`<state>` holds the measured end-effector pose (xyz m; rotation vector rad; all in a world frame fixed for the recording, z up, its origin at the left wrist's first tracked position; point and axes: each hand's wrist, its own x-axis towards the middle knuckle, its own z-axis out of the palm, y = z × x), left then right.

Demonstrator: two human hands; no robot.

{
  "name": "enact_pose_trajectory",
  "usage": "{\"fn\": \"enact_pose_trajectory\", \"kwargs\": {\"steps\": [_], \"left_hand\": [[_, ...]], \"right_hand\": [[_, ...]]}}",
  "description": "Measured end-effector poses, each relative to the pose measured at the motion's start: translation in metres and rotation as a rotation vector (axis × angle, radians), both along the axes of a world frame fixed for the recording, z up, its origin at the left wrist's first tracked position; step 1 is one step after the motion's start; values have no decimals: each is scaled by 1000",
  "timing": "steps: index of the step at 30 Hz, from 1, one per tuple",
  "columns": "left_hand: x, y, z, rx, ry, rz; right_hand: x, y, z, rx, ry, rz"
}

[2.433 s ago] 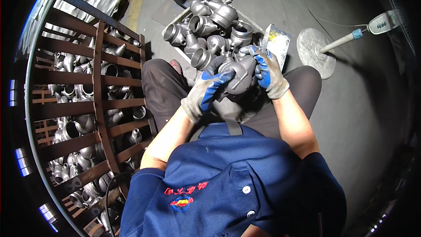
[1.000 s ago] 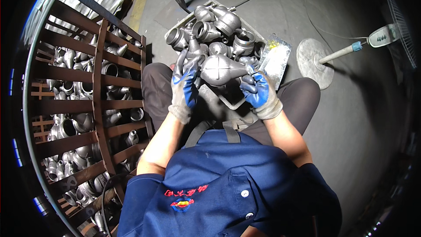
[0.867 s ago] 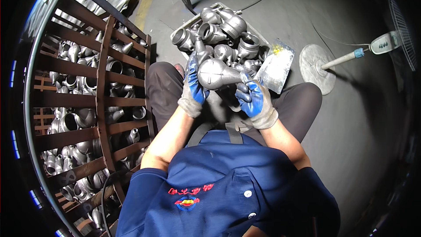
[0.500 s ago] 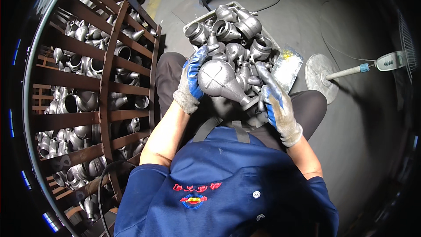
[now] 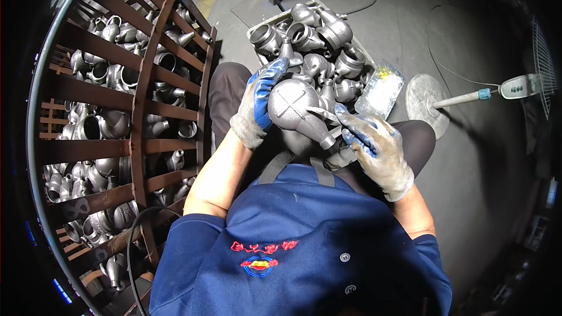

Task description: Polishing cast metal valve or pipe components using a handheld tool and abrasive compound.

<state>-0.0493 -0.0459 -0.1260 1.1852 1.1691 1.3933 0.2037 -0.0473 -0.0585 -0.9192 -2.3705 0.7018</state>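
Grey metal casting (image 5: pixel 290 107), positioned between my hands: round-bellied, raised cross on the upper face, neck tilted toward my lower right. My left hand (image 5: pixel 257 104) grips it, palm against the left flank, fingers laid toward the top. My right hand (image 5: pixel 377 152) stands beside the neck, fingers close together and nearly straight; a thin pale strip (image 5: pixel 321 113) lies between them and the belly (I cannot tell whether they are gripping it). Beyond: a crate (image 5: pixel 317 4) heaped with similar castings (image 5: pixel 336 34), a shiny metal sheet (image 5: pixel 379 95) beside it. Left: a slatted cage (image 5: pixel 93 151), rust-brown. Right: a pedestal fan (image 5: pixel 462 99).
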Motion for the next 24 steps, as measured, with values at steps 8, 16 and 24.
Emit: {"fn": "enact_pose_trajectory", "kwargs": {"steps": [8,16,24], "left_hand": [[2,-1,0,124,318,22],[0,1,-7,-109,-108,-23],[16,-2,13,248,552,80]], "right_hand": [[-3,-1,10,86,-141,-19],[5,5,-1,65,-126,-21],[-32,11,-15,-732,268,-193]]}}
